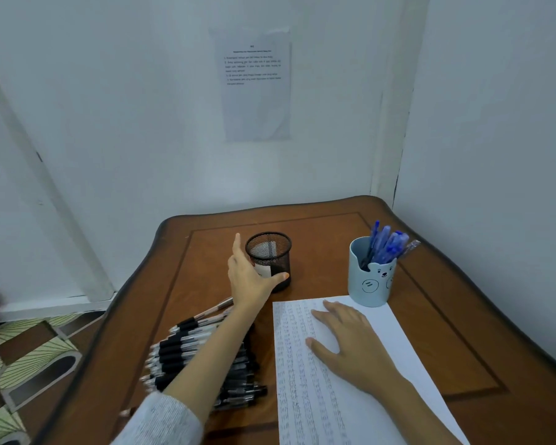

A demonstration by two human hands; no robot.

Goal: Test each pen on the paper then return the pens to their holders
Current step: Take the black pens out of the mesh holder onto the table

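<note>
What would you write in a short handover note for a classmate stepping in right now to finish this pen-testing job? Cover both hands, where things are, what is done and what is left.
Left hand: open, curled around the black mesh holder, thumb on its front; no pen held.
Right hand: flat on the paper, empty.
Black pens: piled on the table left of the paper, under the left forearm.
Blue pens: standing in the pale blue bear cup.
Done: paper's left part is covered in test marks.
Left: mesh holder looks empty, so the black pens must go back into it; whether all are tested cannot be told.
</note>
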